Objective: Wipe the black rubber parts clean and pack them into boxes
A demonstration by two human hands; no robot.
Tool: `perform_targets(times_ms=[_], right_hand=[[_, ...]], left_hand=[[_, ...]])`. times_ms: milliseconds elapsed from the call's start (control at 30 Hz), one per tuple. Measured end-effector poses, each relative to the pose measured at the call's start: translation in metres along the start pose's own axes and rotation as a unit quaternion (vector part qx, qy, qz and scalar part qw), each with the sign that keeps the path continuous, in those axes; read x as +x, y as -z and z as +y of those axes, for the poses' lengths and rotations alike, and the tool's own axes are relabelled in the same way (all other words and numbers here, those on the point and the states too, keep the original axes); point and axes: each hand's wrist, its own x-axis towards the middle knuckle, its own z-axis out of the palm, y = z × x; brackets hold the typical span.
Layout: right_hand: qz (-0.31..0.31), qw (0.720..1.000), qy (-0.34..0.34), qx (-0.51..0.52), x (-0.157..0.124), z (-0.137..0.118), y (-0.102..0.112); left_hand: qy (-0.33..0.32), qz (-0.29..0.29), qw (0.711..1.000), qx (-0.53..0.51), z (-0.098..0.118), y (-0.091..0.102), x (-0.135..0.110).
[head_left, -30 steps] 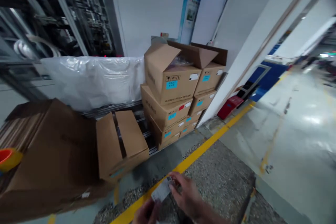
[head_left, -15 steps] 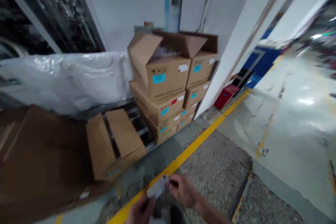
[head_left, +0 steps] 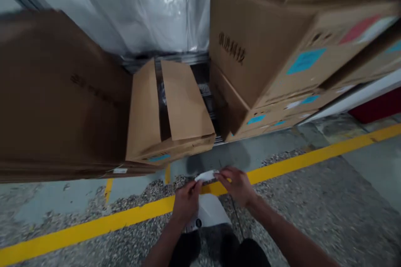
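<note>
In the head view, a small white label (head_left: 206, 176) is stretched between my two hands over the yellow floor line. My left hand (head_left: 185, 203) pinches its left end. Its right end is pinched by the fingers of my right hand (head_left: 236, 183). Any print on the label is too blurred to read. Just beyond my hands sits a cardboard box (head_left: 188, 100), its top flaps nearly meeting with a gap between them. Neither hand touches this box. Beneath my hands a white rounded shape (head_left: 213, 210) shows, and I cannot make out what it is.
Large brown cardboard (head_left: 59, 104) stands at the left. Stacked cartons (head_left: 263, 46) with blue stickers rise on the right. Behind the box hangs clear plastic sheeting (head_left: 150, 12). A yellow line (head_left: 94, 225) crosses the rough floor, and something red (head_left: 376, 106) lies far right.
My view has turned down and come closer to the flapped box, so the carton stack now appears larger at right. The label remains between both hands.
</note>
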Motion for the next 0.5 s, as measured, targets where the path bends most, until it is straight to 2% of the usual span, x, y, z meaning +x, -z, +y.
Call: perform_targets(times_ms=[100, 233, 367, 500], right_hand=[[0.109, 0.988, 0.112, -0.008, 0.043, 0.047, -0.043], [0.188, 0.965, 0.184, -0.015, 0.086, 0.071, -0.066], [0.233, 0.946, 0.226, -0.012, 0.11, 0.077, -0.073], [0.252, 0.942, 0.221, -0.02, 0.119, 0.079, -0.075]], left_hand=[[-0.101, 0.075, 0.992, 0.027, -0.039, -0.009, 0.06], [-0.21, 0.157, 0.964, 0.046, -0.05, -0.011, 0.112], [-0.235, 0.214, 0.943, 0.095, -0.043, -0.011, 0.132], [-0.232, 0.232, 0.937, 0.118, -0.031, -0.011, 0.134]])
